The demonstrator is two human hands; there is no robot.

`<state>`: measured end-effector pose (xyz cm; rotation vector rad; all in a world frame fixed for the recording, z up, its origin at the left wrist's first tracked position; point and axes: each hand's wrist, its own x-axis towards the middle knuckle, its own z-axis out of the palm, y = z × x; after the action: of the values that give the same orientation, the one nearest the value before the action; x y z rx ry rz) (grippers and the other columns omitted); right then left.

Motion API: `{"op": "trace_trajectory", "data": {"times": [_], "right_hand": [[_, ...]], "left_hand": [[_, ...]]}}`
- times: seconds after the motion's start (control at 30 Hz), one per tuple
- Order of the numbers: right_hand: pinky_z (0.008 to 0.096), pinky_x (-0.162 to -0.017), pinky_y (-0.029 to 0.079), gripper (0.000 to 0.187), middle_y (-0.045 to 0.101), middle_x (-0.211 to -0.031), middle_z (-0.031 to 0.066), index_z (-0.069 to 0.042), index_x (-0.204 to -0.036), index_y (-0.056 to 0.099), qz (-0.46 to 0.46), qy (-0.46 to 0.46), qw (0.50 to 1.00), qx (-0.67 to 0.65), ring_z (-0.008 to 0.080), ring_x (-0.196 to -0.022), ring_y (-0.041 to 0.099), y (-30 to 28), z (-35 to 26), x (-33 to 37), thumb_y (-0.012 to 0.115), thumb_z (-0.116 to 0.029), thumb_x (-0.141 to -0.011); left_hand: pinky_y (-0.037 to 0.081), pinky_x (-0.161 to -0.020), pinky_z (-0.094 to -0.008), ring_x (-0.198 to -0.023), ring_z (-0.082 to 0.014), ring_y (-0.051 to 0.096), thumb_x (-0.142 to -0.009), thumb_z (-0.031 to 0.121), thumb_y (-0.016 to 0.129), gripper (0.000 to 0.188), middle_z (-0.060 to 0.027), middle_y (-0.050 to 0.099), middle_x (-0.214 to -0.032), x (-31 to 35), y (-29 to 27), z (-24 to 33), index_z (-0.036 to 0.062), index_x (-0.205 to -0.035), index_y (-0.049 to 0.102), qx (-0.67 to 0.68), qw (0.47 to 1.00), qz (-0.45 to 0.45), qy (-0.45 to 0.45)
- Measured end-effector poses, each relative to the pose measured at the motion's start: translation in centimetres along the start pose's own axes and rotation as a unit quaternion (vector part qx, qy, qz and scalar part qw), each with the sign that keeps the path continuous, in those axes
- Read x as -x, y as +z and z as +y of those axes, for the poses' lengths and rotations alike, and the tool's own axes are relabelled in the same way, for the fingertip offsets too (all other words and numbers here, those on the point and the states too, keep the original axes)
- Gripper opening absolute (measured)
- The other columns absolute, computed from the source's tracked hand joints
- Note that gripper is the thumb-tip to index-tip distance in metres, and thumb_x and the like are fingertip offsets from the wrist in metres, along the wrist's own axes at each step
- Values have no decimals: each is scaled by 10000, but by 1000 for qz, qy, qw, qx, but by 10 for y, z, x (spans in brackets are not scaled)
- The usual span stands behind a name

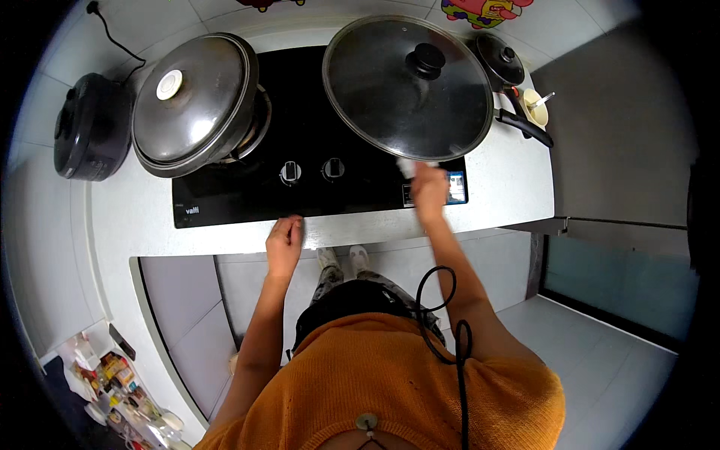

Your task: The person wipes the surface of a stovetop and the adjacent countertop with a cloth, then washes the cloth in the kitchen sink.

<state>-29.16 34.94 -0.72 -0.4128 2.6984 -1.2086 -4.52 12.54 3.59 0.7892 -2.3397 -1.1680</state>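
Observation:
My right hand [430,193] is closed on a white cloth [407,166], slightly blurred, and presses it to the black glass gas hob [360,196] just under the near rim of a large pan. A glass lid [397,105] with a black knob covers that pan, and the pan's black handle [525,127] points right. At the counter's front edge, near the hob, my left hand [285,240] rests with curled fingers and no object showing in it. Two control knobs [291,172] stand on the hob between the hands.
A wok with a domed metal lid [191,105] sits on the left burner. Beside it is a dark rice cooker [94,127]. At the back right are a small lidded pan [499,60] and a cream cup [535,111]. Bottles and packets [124,390] crowd the lower left.

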Motion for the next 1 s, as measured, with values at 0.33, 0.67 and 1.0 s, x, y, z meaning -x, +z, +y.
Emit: {"op": "trace_trajectory", "data": {"times": [0.33,0.67,1.0], "right_hand": [[368,-628,458,209,615,-1002,163,18,-1005,594,191,-133,891,389,268,-706,562,-31,23,33,520,-90,-841],[324,-797,452,447,486,-1278,75,-28,-1145,554,-197,-457,857,134,237,-826,512,119,-140,92,528,32,-703],[351,-771,466,291,594,-1063,84,-36,-1004,625,-176,-383,901,97,272,-874,552,76,-127,80,579,50,-729]], "left_hand": [[465,-600,-356,-684,-312,578,-823,71,550,90,-141,606,-796,-6,-16,-18,13,-856,611,14,1000,1,13],[474,-641,-339,-727,-310,593,-816,59,549,105,-148,618,-836,-1,-51,-49,19,-885,616,14,996,88,-12],[472,-675,-309,-760,-275,606,-842,47,529,115,-149,623,-847,-7,-78,-74,6,-911,611,34,988,140,-56]]}}
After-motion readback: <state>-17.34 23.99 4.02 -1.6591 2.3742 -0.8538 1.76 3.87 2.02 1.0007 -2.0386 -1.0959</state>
